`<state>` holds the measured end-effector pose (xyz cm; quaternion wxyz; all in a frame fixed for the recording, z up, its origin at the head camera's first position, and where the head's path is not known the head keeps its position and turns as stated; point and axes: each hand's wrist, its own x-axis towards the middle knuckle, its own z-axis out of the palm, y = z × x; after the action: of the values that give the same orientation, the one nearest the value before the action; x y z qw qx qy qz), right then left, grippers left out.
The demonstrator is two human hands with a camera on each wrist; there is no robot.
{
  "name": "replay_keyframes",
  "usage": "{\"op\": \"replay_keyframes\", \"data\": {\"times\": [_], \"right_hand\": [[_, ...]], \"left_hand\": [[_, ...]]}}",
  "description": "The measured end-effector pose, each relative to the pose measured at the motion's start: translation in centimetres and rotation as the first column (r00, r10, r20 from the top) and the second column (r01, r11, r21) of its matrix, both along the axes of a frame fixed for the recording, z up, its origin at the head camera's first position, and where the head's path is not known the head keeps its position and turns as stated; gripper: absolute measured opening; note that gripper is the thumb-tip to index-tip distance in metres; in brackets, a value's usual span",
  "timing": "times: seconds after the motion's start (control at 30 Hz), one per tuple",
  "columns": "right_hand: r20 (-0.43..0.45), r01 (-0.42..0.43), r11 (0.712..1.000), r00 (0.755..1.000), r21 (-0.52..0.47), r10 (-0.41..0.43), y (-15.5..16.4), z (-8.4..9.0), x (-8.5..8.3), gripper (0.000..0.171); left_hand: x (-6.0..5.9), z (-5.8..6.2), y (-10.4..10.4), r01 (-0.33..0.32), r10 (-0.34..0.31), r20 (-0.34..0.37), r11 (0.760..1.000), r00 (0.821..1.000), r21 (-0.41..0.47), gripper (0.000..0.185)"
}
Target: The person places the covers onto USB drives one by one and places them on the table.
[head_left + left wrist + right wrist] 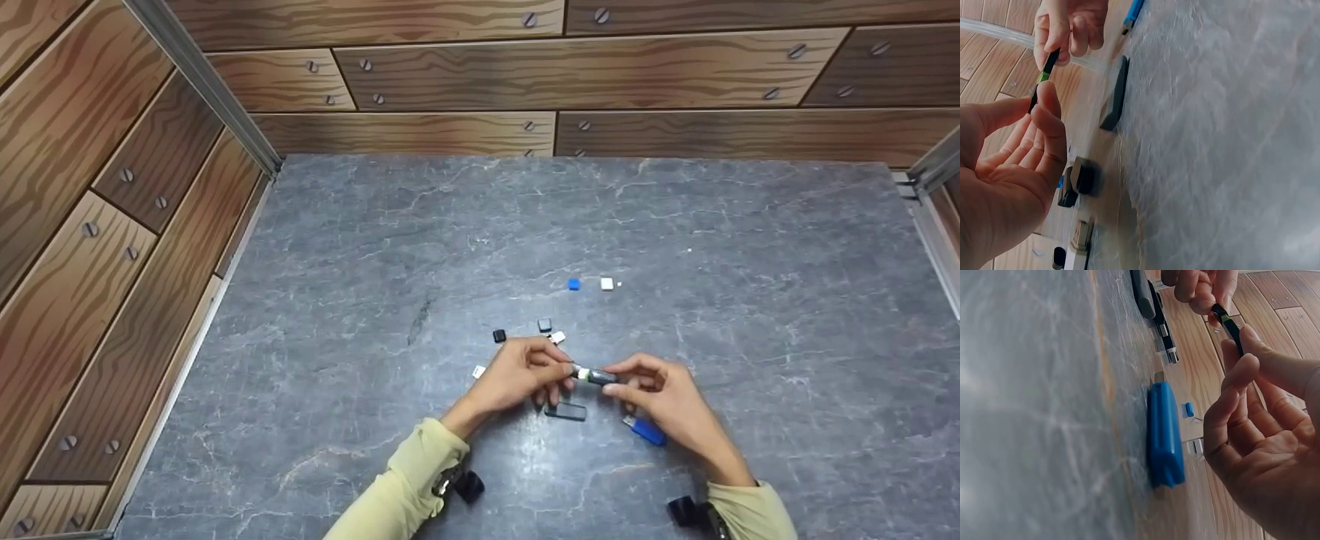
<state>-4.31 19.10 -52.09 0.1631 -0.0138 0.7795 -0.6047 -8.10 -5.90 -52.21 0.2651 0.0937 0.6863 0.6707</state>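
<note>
Taking the grey stick (568, 412) on the surface (337, 420) as landmark, we are finding the black stick (602, 377) just beyond it and slightly right, held raised. The left hand (517, 373) is pinching one end and the right hand (666, 391) the other, both with a narrow grip; a pale green band (583, 373) is showing between them.

Progress: we are judging the work as midway. The band is suggesting a cap and body being joined or parted; we cannot tell which. To the right of the grey stick, the blue stick (646, 430) is lying with its plug bare, so it is seemingly awaiting a cap. Well beyond the grey stick, a blue cap (574, 284) and white cap (607, 284) are lying loose; nearer beyond it, a grey cap (544, 325); beyond and left, a black cap (499, 335). We are counting these as unmatched.
</note>
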Motion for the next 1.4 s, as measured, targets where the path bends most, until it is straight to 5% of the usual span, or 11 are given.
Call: {"op": "replay_keyframes", "data": {"times": [0.27, 0.73, 0.83, 0.93, 1.03, 1.17, 1.3, 1.4], "right_hand": [[-0.005, 0.057, 0.998, 0.998, 0.015, -0.057, -0.2, 0.0, 0.1, 0.031], [-0.009, 0.056, 0.998, 0.998, 0.021, -0.056, -0.7, -0.1, 0.2, 0.032], [-0.008, 0.051, 0.998, 0.999, 0.020, -0.051, -0.8, -0.2, 0.2, 0.032], [-0.022, 0.022, 0.999, 1.000, 0.024, -0.022, -1.0, -0.4, 0.2, 0.032], [-0.044, -0.010, 0.999, 0.999, 0.045, 0.012, -1.2, -0.5, 0.1, 0.032], [-0.071, -0.023, 0.993, 0.997, 0.112, 0.031, -1.6, -0.6, 0.0, 0.030], [-0.088, -0.045, 0.976, 0.994, 0.212, 0.065, -2.0, -0.5, -0.2, 0.029], [-0.090, -0.072, 0.955, 0.991, 0.288, 0.102, -2.1, -0.3, -0.1, 0.030]], "left_hand": [[0.7, -0.3, 0.8, -0.054, 0.052, 0.024, 0.994, 0.998, 0.100, 0.011], [1.2, -0.6, 1.0, -0.058, 0.056, 0.019, 0.995, 0.998, 0.080, 0.013], [1.4, -0.5, 0.8, -0.033, 0.034, -0.023, 0.999, 0.999, 0.030, 0.017], [1.6, -0.1, 0.6, 0.023, -0.038, -0.147, 0.994, 0.988, -0.105, 0.022], [1.7, 0.3, 0.4, 0.049, -0.163, -0.339, 0.946, 0.926, -0.322, 0.024], [1.8, 0.9, 0.2, -0.036, -0.317, -0.517, 0.827, 0.795, -0.562, 0.022], [1.8, 1.0, 0.0, -0.144, -0.424, -0.583, 0.711, 0.693, -0.688, 0.019], [1.8, 0.7, -0.3, -0.192, -0.469, -0.596, 0.659, 0.652, -0.728, 0.016]]}}
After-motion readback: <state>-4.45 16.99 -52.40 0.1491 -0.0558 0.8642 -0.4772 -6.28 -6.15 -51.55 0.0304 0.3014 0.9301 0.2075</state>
